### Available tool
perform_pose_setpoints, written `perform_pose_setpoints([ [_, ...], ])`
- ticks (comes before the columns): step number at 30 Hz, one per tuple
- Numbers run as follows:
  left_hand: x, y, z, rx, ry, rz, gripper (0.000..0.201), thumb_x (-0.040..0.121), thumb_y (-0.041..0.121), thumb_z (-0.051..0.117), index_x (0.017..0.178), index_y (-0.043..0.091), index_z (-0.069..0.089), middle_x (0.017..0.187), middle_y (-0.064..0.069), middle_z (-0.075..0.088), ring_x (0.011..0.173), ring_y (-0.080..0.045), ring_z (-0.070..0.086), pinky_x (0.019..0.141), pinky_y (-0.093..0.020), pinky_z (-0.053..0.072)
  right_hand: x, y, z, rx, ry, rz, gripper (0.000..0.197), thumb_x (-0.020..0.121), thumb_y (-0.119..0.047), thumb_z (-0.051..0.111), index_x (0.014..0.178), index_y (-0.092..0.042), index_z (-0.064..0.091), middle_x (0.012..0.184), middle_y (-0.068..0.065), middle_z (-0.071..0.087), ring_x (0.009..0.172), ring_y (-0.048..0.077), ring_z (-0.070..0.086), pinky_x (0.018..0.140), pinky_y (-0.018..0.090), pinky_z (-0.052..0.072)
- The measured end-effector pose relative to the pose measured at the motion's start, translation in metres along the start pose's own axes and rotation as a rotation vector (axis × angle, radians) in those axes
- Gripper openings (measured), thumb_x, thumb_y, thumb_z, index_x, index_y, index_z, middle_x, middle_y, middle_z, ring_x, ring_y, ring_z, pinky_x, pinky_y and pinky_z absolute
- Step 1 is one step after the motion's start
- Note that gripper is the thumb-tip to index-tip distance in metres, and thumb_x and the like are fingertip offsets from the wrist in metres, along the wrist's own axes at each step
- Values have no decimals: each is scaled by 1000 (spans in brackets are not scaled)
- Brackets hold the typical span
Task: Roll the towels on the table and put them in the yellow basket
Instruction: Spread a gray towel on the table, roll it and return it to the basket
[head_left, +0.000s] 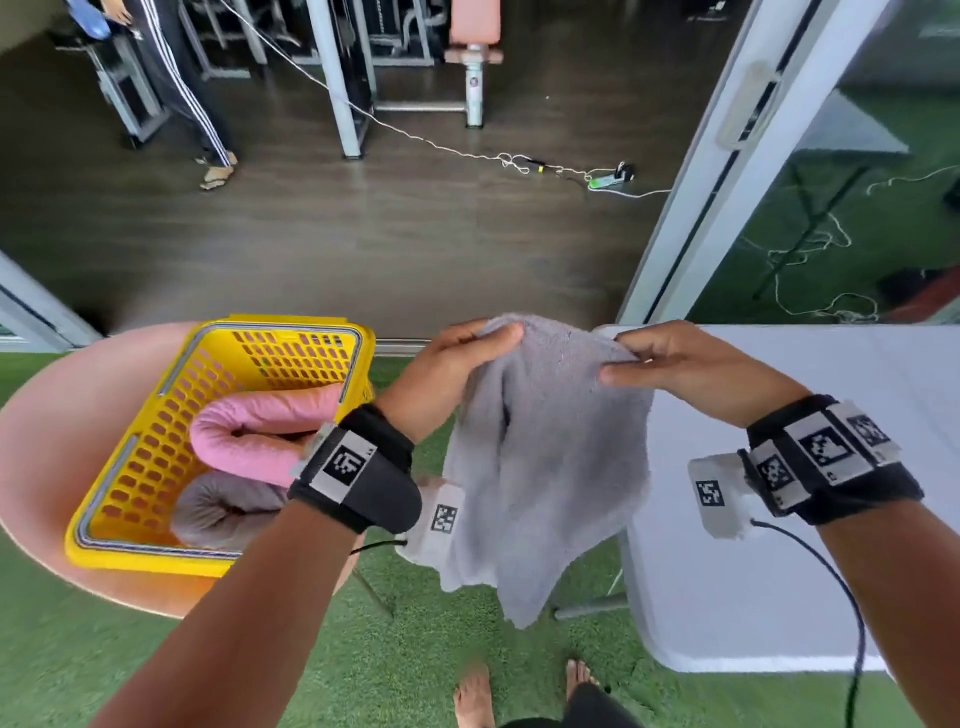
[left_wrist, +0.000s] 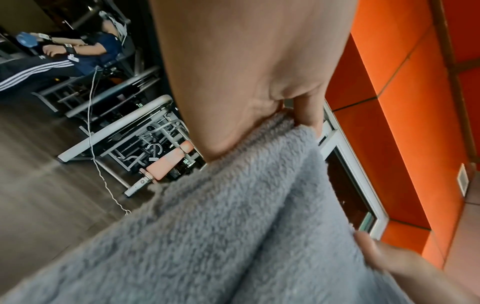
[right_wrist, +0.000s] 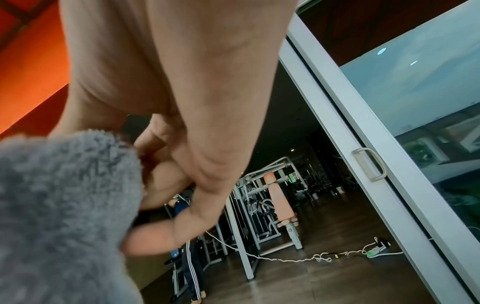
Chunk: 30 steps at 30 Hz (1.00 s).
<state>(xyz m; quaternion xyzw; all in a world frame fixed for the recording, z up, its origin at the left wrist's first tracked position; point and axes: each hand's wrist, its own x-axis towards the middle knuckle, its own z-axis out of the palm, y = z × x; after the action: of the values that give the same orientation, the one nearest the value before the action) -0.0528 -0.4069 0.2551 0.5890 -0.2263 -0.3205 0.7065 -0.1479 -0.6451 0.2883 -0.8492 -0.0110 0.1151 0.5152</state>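
**Grey towel hanging unrolled between both hands**

Grey towel (head_left: 545, 457) held mid-frame by its top edge, long axis dropping toward the lower centre, off the white table (head_left: 831, 374) at right. Pinched by left hand (head_left: 452, 374) and right hand (head_left: 691, 374), level with each other. Farther left: yellow basket (head_left: 311, 332), nearer the left hand, holding a rolled pink towel (head_left: 260, 431) and a rolled grey one.

Grey, fluffy towel (head_left: 545, 441). Yellow basket (head_left: 130, 545) with slotted walls, holding one pink rolled towel (head_left: 249, 431) and one grey rolled towel (head_left: 223, 506). Pale pink round stool (head_left: 47, 441) beneath. White desk (head_left: 779, 571). Green turf (head_left: 415, 649). Dark brown wood floor (head_left: 363, 234). Black wrist straps (head_left: 358, 478) with black-and-white square codes. Orange wall (left_wrist: 402, 102).
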Motion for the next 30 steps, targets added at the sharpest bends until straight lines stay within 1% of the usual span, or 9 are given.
perform_pose_setpoints([
  [3,3,-6,32,243,-149,-7,34,91,35,63,102,3,64,96,-7,58,94,-17,52,87,-41,41,0,-8,-8,37,138,-149,34,88,-34,70,94,-1,68,92,24,64,84,17,55,79,36,40],
  [6,18,-4,62,318,-136,81,11,93,20,60,94,11,68,93,4,57,88,-4,52,81,-21,43,1,-15,-15,39,169,-207,12,87,-19,72,91,-8,73,89,8,72,81,17,61,76,30,45],
  [9,33,0,74,129,102,136,30,92,26,60,95,-3,67,97,-11,63,94,-18,57,87,-34,43,-3,10,-31,-32,80,-82,31,80,-29,78,74,-1,66,68,4,58,66,12,51,63,32,39],
  [11,38,3,81,-25,239,148,24,95,22,57,94,1,68,95,-13,67,92,-21,60,86,-36,44,-12,32,-49,-39,-6,11,33,79,-35,79,79,-3,71,79,10,70,74,13,60,71,39,46],
  [15,46,-5,118,206,134,67,33,92,35,59,98,3,59,93,-14,61,89,-22,55,84,-39,38,-25,42,-88,147,101,-158,28,82,-23,76,92,2,70,83,13,68,79,11,58,75,28,43],
  [18,56,-9,161,406,90,-2,27,95,29,58,113,8,59,104,-5,62,92,-5,54,86,-18,41,-17,27,-105,79,95,-301,20,82,7,67,99,-2,71,88,1,70,80,4,60,76,16,45],
  [21,61,-3,188,331,381,101,19,98,10,50,105,0,64,89,0,60,70,15,52,67,4,36,-6,35,-106,172,116,-323,33,82,1,71,112,-11,67,102,0,72,93,8,65,83,19,47],
  [26,54,-1,186,-3,610,120,29,92,20,60,113,1,66,112,-20,68,109,-33,64,101,-49,46,-1,57,-87,604,-65,-157,25,90,-11,65,111,0,68,106,11,72,96,23,68,83,35,53],
  [30,43,-5,184,118,508,101,41,92,36,61,121,7,63,124,-17,63,122,-32,56,110,-56,33,7,37,-75,376,-2,-330,13,91,-8,65,91,5,66,82,7,63,76,10,56,69,24,47],
])
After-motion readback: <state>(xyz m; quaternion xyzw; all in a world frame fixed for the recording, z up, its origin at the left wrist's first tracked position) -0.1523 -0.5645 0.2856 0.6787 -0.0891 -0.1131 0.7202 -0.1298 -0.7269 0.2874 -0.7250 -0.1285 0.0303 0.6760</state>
